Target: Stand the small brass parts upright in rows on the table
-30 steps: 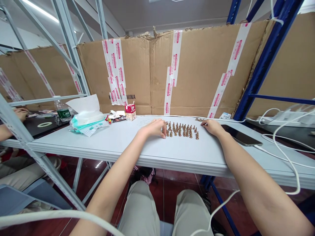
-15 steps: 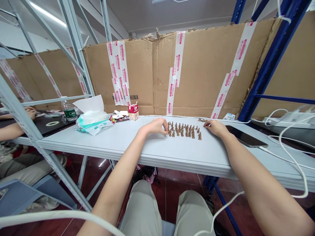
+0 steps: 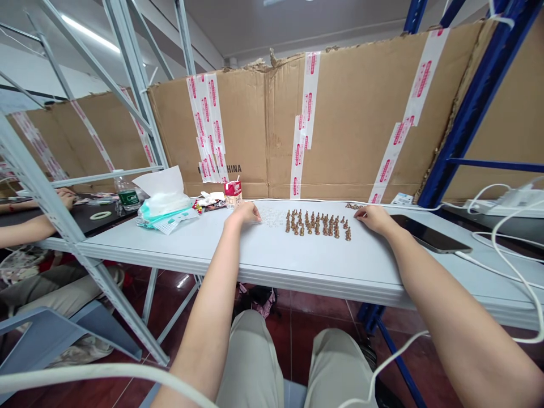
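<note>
Several rows of small brass-coloured figures (image 3: pixel 317 223) stand upright on the grey-white table. To their left lies a scatter of tiny clear pieces (image 3: pixel 272 216). My left hand (image 3: pixel 245 213) rests at the left edge of these pieces, its fingers curled together in a pinch. What the fingertips hold, if anything, is too small to make out. Just right of the rows, my right hand (image 3: pixel 372 217) lies on the table with its fingers bent and pressed together; their contents are hidden. A small heap of brass-coloured bits (image 3: pixel 352 205) sits behind its fingertips.
A dark phone (image 3: pixel 429 233) lies beside my right forearm, with white cables (image 3: pixel 488 266) farther right. At the left are a tissue pack (image 3: pixel 164 204), wrappers (image 3: pixel 210 199) and a small red carton (image 3: pixel 233 194). Cardboard (image 3: pixel 352 119) walls the back. A co-worker's hand (image 3: pixel 63 198) shows far left.
My left hand has moved left, from the edge of the brass figures to the clear pieces, uncovering some of them. My right hand stays about where it was. The view has shifted slightly.
</note>
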`<action>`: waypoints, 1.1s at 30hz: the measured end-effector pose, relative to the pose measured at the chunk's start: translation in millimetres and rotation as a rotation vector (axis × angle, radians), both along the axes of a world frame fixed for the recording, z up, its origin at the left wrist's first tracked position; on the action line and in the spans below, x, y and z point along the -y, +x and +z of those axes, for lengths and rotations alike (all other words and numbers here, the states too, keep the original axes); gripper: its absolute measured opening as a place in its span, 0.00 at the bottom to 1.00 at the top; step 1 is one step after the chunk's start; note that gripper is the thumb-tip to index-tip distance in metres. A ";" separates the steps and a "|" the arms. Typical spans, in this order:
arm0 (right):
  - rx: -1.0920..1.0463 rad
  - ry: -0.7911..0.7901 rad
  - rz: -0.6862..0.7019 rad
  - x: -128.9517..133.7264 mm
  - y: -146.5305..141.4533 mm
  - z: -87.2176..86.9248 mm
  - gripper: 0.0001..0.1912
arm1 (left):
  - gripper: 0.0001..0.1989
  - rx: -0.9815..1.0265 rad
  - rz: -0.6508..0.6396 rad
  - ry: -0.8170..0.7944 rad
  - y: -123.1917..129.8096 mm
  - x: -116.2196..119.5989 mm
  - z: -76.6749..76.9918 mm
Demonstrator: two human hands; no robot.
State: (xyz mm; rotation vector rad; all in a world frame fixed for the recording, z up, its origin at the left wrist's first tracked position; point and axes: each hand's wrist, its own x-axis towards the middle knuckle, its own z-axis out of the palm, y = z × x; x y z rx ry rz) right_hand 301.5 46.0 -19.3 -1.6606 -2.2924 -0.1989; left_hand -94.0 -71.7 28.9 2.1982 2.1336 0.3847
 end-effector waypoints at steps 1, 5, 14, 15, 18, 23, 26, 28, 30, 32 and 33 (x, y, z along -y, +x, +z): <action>-0.006 -0.001 0.004 0.3 -0.1 0.1 0.10 | 0.08 -0.006 0.016 -0.004 -0.4 1.2 0.1; -0.021 -0.010 0.017 2.0 -0.4 0.1 0.11 | 0.07 -0.086 0.091 0.045 -2.2 4.5 1.3; -0.037 0.013 0.020 2.2 -0.4 -1.5 0.10 | 0.06 -0.157 0.246 -0.034 -5.1 3.1 1.3; -0.036 0.010 0.019 2.2 -0.3 -1.5 0.10 | 0.07 -0.158 0.253 -0.033 -4.5 3.9 1.9; -0.029 0.004 0.014 2.6 -0.1 -1.1 0.10 | 0.06 -0.155 0.248 0.024 -2.0 6.2 3.5; -0.020 -0.003 0.016 3.4 -0.3 -0.2 0.10 | 0.07 -0.096 0.164 0.092 2.9 4.6 2.4; -0.024 -0.011 -0.002 4.5 -1.7 0.9 0.10 | 0.09 -0.127 0.126 0.050 4.9 1.3 -0.5; -0.029 -0.009 -0.013 6.0 -3.1 2.1 0.11 | 0.08 -0.142 0.114 0.028 5.8 -0.1 -2.2; -0.034 0.000 -0.017 8.2 -4.6 3.6 0.10 | 0.07 -0.141 0.107 0.023 6.0 -0.3 -3.1; -0.049 0.011 -0.017 10.6 -5.8 5.4 0.10 | 0.07 -0.133 0.107 0.027 5.3 0.4 -3.1; -0.063 0.018 -0.018 11.8 -6.3 6.4 0.10 | 0.08 -0.126 0.110 0.029 4.7 1.0 -2.9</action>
